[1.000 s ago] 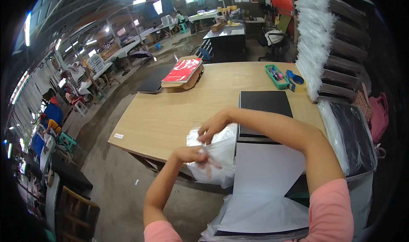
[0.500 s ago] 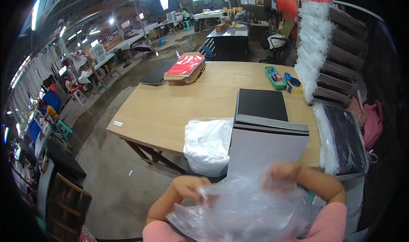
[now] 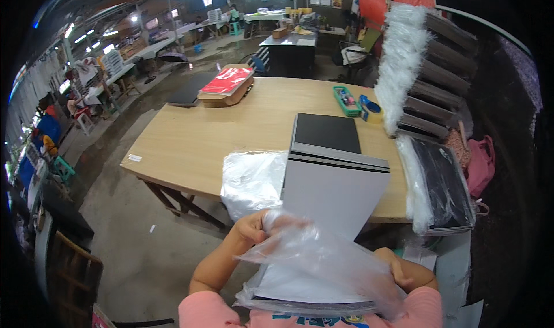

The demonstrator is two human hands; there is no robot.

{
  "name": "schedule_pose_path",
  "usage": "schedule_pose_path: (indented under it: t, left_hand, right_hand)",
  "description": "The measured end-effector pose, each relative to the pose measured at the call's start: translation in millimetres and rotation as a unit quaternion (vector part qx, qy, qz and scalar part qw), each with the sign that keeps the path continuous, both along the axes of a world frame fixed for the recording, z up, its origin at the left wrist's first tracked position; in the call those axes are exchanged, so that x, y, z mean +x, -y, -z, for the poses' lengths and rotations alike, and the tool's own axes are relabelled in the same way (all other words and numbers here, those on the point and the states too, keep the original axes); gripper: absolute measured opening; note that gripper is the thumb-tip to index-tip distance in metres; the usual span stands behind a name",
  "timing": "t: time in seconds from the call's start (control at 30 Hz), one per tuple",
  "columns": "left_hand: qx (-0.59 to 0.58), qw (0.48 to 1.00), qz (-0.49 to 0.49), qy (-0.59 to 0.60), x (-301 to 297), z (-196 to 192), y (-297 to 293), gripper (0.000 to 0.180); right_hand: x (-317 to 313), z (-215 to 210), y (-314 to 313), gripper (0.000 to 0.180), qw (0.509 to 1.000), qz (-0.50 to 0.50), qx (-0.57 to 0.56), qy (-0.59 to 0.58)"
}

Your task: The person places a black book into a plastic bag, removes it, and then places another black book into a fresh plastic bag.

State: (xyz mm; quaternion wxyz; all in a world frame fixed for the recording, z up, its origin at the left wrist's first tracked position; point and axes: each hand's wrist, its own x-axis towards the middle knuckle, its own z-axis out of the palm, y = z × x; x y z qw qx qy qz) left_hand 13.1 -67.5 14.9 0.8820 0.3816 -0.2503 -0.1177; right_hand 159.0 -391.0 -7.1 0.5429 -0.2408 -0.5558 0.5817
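A clear plastic bag [image 3: 340,253] stretches between my hands over my lap, with a white-faced board [image 3: 314,282] lying in or under it. My left hand [image 3: 257,227] pinches the bag's upper edge, its fingers bunched around the film. At the bag's right side my right hand [image 3: 398,268] is closed on the film, its fingers partly blurred behind the plastic. Just beyond, a tilted white panel [image 3: 337,195] leans against the table edge, topped by a stack of boards with a black cover [image 3: 326,133]. Folded clear bags [image 3: 254,178] hang over the table edge left of it.
On the wooden table [image 3: 190,149] lie a red-topped package [image 3: 228,81], a green basket [image 3: 346,101] of small items and a tape roll [image 3: 371,110]. Plastic-wrapped black boards [image 3: 438,183] sit at the right, below a tall wrapped stack [image 3: 404,62]. Other people work at the far left.
The crumpled bag is now spread out, showing the white board beneath. My left hand stays raised at the bag's edge, while my right hand has moved down along its side. The view has shifted slightly.
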Motion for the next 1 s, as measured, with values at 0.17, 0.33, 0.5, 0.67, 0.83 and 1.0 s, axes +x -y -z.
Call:
schedule_pose_path:
  t: [0.17, 0.33, 0.5, 0.67, 0.83, 1.0]
  left_hand:
    - [-0.168, 0.983, -0.06, 0.044, 12, -30, 30, 0.04]
    - [-0.021, 0.991, -0.128, -0.038, 47, -28, 19, 0.019]
    - [0.361, 0.715, -0.598, 0.039, 82, -26, 22, 0.049]
    - [0.574, 0.485, -0.64, 0.159, 64, -43, 34, 0.067]
    - [0.517, 0.71, -0.464, 0.116, 28, -62, 20, 0.012]
    - [0.202, 0.916, -0.114, -0.327, 36, -15, -5, 0.02]
  right_hand:
    - [25, 33, 46, 0.035, 0.967, 0.232, 0.088, -0.058]
    - [56, 49, 57, 0.03, 0.803, 0.593, 0.05, -0.042]
    - [52, -23, -4, 0.016, 0.585, 0.803, -0.005, 0.115]
    - [44, -58, -19, 0.012, 0.351, 0.847, 0.047, 0.396]
    - [19, -73, 26, 0.009, 0.605, 0.735, -0.077, 0.295]
    - [32, -50, 55, 0.008, 0.837, 0.475, -0.263, -0.066]
